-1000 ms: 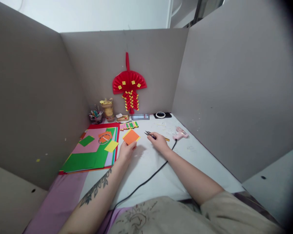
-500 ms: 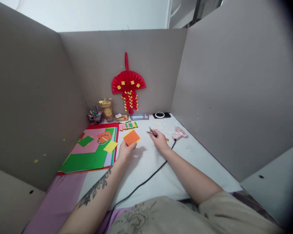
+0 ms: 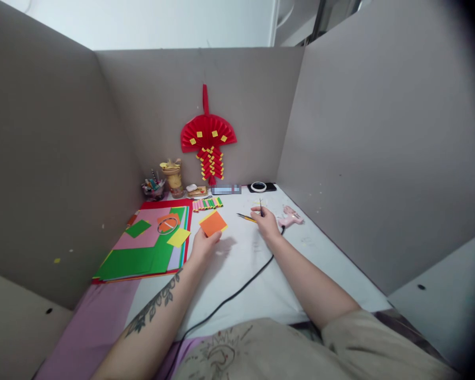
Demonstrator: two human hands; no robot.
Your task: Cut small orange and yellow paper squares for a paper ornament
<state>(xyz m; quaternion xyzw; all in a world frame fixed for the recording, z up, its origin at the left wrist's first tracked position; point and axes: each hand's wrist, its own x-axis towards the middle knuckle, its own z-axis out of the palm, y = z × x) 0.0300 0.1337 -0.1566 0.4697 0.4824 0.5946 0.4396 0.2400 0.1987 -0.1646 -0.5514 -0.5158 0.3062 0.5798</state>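
Observation:
My left hand [image 3: 206,244] pinches a stack of square paper pieces [image 3: 212,224], orange on top with yellow edges showing beneath. My right hand [image 3: 266,224] is closed around a slim, dark pointed tool [image 3: 261,207], whose tip sticks up above the fingers; its kind is not clear. Beside those fingers a yellow craft knife [image 3: 247,217] with a dark tip lies on the white table, its far end hidden by the hand. Beyond the left hand sits a row of small pink, green and yellow paper rolls [image 3: 208,204].
Coloured paper sheets [image 3: 138,264] are stacked at left, with loose squares and a ring on them. A pink glue gun [image 3: 291,216] lies at right, its black cord [image 3: 229,299] crossing the table. A phone [image 3: 269,187] lies at the back. Grey partitions [image 3: 158,105] enclose the table.
My right hand has shifted slightly right, and the tool in it has turned from pointing left to pointing up. More of the craft knife shows. The left hand stays put.

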